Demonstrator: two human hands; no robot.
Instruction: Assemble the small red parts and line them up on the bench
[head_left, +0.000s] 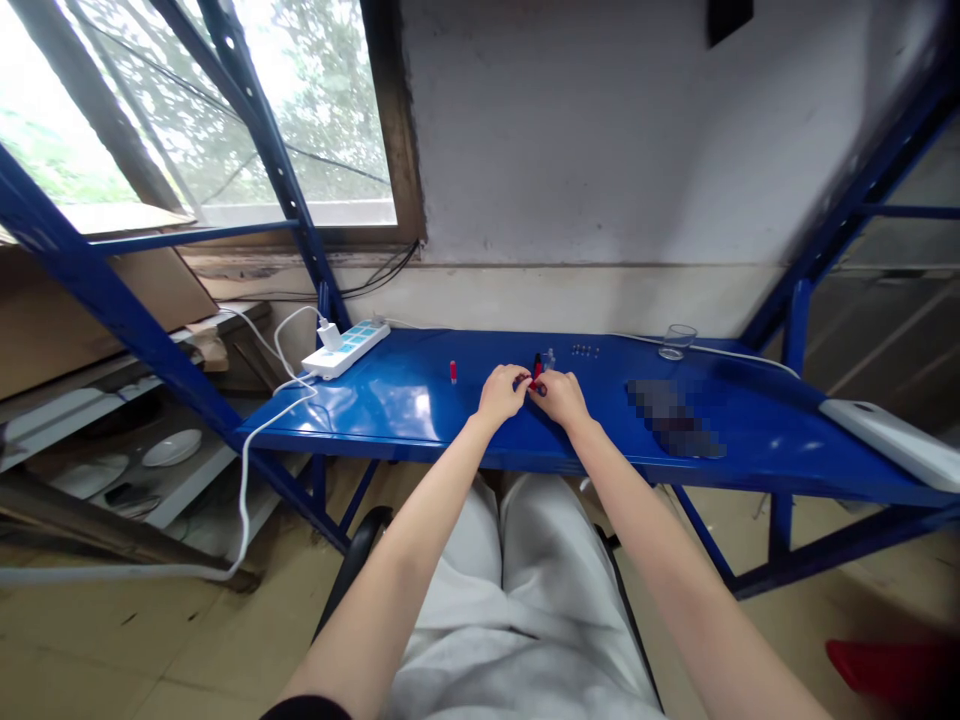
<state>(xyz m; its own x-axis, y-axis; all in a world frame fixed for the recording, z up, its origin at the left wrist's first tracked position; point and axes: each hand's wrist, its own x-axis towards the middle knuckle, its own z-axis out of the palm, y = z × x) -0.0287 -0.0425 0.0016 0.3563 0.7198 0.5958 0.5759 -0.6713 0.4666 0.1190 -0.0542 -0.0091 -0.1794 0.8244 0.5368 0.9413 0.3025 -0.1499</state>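
My left hand (504, 394) and my right hand (562, 397) meet over the middle of the blue table (405, 415). Between their pinched fingertips is a small red piece (533, 384), mostly covered by the fingers, so its kind cannot be made out. Just behind my fingers stands a small black-and-red object (538, 364), and beside it a little clear object (550, 356). To the left of my left hand, a short red cylinder (453, 372) with a paler lower end stands upright. Several tiny shiny bits (585, 350) lie in rows behind my right hand.
A white power strip (349, 348) with a plug and cable sits at the table's left end. A clear glass (677, 341) stands at the back right. Nearer lies a dark, pixelated item (675, 420). A white flat object (892, 440) rests at the right edge.
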